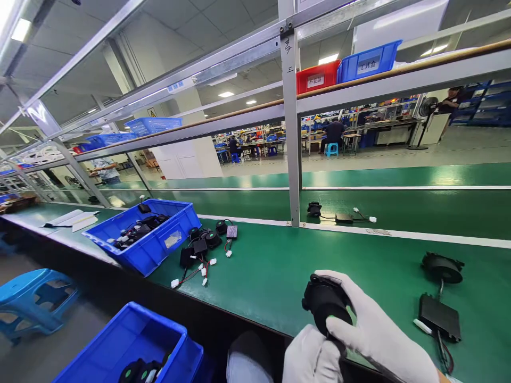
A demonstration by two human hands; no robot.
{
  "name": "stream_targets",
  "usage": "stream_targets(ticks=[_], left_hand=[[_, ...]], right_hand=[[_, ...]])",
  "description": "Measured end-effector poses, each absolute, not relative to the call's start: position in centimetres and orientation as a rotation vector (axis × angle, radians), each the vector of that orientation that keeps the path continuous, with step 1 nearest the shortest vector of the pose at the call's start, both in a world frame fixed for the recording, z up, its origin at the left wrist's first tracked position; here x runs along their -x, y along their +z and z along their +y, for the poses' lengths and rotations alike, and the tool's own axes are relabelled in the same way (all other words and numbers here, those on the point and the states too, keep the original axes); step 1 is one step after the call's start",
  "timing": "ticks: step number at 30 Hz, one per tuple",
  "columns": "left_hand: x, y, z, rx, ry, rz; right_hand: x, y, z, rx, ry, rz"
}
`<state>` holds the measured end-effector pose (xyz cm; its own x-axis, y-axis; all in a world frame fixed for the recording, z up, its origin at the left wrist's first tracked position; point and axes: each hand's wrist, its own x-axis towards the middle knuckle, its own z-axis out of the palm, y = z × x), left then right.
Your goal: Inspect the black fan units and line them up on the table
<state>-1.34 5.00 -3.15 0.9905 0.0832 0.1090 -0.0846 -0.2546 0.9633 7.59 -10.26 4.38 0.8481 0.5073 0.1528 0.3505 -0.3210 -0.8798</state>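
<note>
Head view shows our white-gloved right hand point(375, 330) and left hand point(313, 359) closed together around a round black plastic speaker unit point(325, 306). Right of the grip lies a finished black disc-and-box assembly point(439, 298); left, loose wired parts point(203, 250) wait beside a blue plastic bin point(155, 250).

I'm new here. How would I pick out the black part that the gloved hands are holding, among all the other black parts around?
Start at the long green workbench and follow its near edge to the two white-gloved hands, the left hand and the right hand. Between them sits a round black part. Unlike the loose black parts with wires beside the blue bin, it is the only one lifted off the bench.
</note>
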Motion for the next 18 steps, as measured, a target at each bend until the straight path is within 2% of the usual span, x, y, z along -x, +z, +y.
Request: stream_targets(ticks=[6,13,18], left_hand=[[-0.5,-4.1,5.7,-1.713,-0.021,0.000],[0.9,1.8,6.7,-1.598,-0.098,0.000],[1.6,4.3,6.4,-1.512,-0.143,-0.078]], right_hand=[[-6.3,4.7,-11.1,1.943,-0.335,-1.080],[-4.8,6.5,-10.0,2.044,-0.729,-1.418],[-4.9,5.0,-10.0,1.834,-1.039,-1.378]])
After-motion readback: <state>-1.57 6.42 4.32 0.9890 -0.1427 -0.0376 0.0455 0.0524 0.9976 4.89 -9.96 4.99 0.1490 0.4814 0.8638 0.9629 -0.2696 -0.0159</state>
